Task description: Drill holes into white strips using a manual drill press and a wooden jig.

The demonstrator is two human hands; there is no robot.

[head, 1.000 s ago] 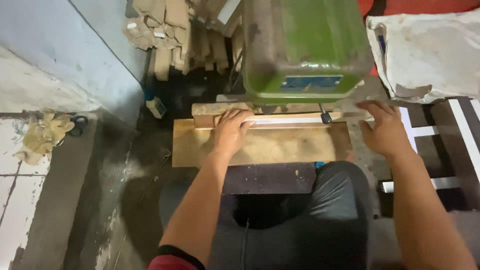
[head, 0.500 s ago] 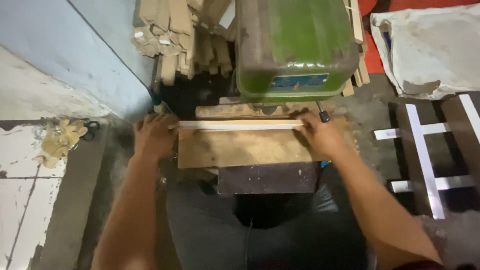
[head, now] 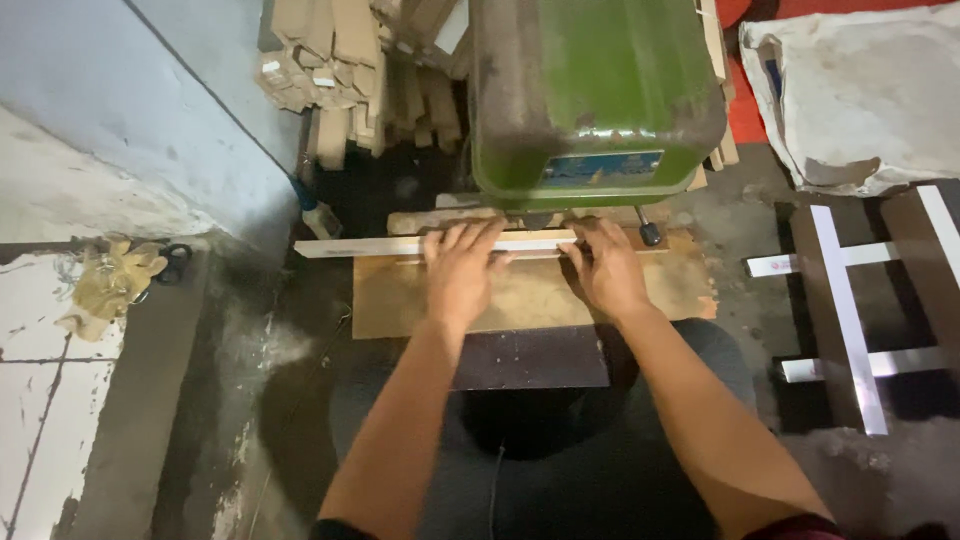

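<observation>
A long pale wooden strip lies across the plywood work table under the head of a green machine. My left hand presses flat on the strip near its middle, fingers spread toward the machine. My right hand rests on the strip's right part, just below the machine head. The strip's left end sticks out past the table's left edge. Its right end is hidden under my right hand.
Stacked wooden pieces stand behind the machine at the left. A crumpled white sack lies at the back right. Metal strips cross on a dark board at right. A rag lies on the floor at left.
The strip has slid to the left, so its left end now overhangs the table. Both hands have moved closer together near the machine head.
</observation>
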